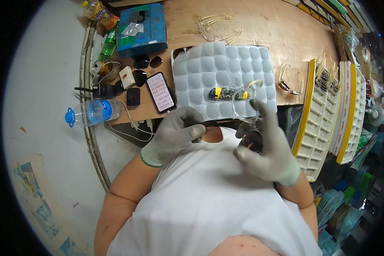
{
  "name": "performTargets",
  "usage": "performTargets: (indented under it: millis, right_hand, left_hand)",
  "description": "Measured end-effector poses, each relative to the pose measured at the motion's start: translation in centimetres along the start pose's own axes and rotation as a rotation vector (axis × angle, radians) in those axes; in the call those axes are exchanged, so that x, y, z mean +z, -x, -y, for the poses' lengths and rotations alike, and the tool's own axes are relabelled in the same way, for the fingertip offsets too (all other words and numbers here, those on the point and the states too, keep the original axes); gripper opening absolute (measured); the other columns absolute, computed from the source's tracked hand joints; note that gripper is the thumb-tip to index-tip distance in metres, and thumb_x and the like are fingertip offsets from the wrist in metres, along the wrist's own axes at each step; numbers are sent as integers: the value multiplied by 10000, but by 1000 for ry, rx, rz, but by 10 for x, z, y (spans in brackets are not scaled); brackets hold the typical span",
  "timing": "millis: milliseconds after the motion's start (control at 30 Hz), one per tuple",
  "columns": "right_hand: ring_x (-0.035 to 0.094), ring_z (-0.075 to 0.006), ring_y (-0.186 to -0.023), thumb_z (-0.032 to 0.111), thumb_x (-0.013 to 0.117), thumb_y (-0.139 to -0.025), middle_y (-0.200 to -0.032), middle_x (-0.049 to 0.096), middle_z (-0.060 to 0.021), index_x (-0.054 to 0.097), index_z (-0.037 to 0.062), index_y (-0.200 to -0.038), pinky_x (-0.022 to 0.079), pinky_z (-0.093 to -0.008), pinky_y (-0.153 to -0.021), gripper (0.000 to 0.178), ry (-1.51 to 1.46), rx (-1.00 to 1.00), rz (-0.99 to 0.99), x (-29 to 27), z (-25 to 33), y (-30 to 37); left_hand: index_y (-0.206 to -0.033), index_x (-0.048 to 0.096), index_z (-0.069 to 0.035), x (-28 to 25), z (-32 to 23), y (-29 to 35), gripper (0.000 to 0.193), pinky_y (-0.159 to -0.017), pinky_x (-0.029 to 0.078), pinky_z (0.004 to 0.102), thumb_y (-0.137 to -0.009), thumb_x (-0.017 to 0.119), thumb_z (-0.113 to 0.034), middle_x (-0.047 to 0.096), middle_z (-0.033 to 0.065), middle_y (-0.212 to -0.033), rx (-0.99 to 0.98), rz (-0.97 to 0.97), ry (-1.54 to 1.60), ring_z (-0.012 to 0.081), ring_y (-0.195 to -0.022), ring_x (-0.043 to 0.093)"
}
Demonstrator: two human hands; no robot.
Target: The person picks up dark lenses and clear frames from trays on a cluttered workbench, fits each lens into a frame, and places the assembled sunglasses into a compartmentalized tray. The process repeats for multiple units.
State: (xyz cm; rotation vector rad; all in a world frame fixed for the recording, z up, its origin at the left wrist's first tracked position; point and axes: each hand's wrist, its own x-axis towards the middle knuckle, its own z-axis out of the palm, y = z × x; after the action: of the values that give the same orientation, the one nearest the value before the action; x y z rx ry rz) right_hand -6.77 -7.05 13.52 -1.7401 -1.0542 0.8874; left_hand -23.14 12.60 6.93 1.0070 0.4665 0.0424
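Note:
My left hand (173, 132), in a grey-white glove, is closed with thumb and fingers pinching the edge of a brown tinted lens (213, 134) in front of my chest. To the right, my gloved right hand (266, 149) grips a pair of glasses with a clear frame (236, 109). A dark lens (252, 141) shows between its thumb and fingers; whether it sits in the frame I cannot tell. Beyond both hands lies a grey padded mat (196, 85), and on it a dark, yellow-banded object (229, 93). One arm of the glasses overlaps the mat in view.
A lit phone (161, 92), loose dark lenses (156, 62), a small box (126, 77) and a blue box (141, 30) stand left of the mat. A water bottle (99, 112) lies at the left edge. Clear frames (215, 25) lie behind; yellow-edged trays (305, 136) stand right.

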Motion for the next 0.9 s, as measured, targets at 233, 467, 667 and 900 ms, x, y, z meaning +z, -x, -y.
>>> performTargets:
  millis: [233, 467, 667, 900]
  right_hand:
    - [674, -139, -910, 96, 613, -981, -1102, 687, -132, 473, -96, -1364, 546, -286, -813, 450, -556, 178, -24, 39, -19, -6]
    - [648, -84, -799, 141, 637, -991, -907, 716, -67, 665, -66, -1202, 525, -237, -712, 297, -624, 365, 28, 22, -7, -12]
    - [629, -83, -788, 146, 656, -976, -911, 713, -53, 683, -50, -1180, 524, -243, -712, 284, -487, 340, 167, 16, -18, -9]
    - [631, -140, -863, 134, 518, -1012, -959, 695, -84, 643, -51, -1169, 523, -307, -821, 273, -483, 163, 269, 6, -21, 0]
  left_hand:
    - [-1048, 574, -33, 15, 0, -10, 159, -678, 526, 268, -958, 682, -107, 640, 66, -878, 29, 42, 103, 128, -768, 631]
    - [-1128, 556, -22, 9, -3, -9, 241, -691, 580, 287, -964, 694, -133, 663, 86, -935, -121, 176, 445, 146, -840, 692]
    - [-1284, 557, 16, 8, 0, -9, 406, -744, 589, 287, -964, 710, -180, 680, 105, -1017, -145, 240, 474, 146, -839, 689]
    - [-1161, 639, 38, 11, -6, 0, 301, -799, 556, 249, -943, 698, -161, 687, 93, -1060, -39, 241, 132, 104, -880, 655]
